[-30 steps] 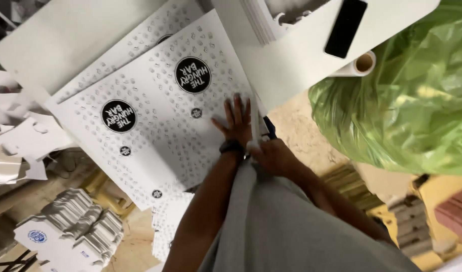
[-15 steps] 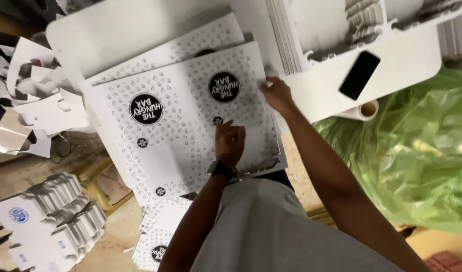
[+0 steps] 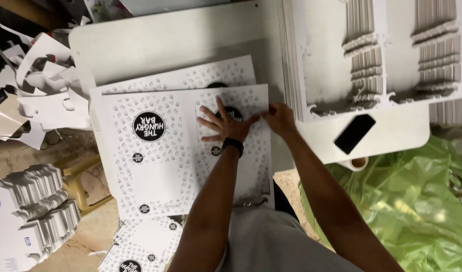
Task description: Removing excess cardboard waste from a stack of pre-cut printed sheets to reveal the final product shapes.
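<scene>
A large white printed card sheet (image 3: 160, 151) with a small grey pattern and round black badges lies on a white table (image 3: 165, 45), on top of another such sheet (image 3: 190, 78). My left hand (image 3: 225, 122) rests flat on the top sheet, fingers spread, a black band on the wrist. My right hand (image 3: 279, 118) pinches the sheet's far right corner at its edge.
A thick stack of die-cut white card (image 3: 372, 55) stands at the table's right, with a black phone (image 3: 354, 133) and a tape roll (image 3: 358, 162) near it. A green plastic bag (image 3: 407, 206) fills the lower right. Card scraps (image 3: 40, 85) and stacked folded boxes (image 3: 24, 211) lie left.
Both hands have moved farther up the sheet. The left hand now lies flat near the right badge; the right hand has stayed at the sheet's right edge. The view has shifted.
</scene>
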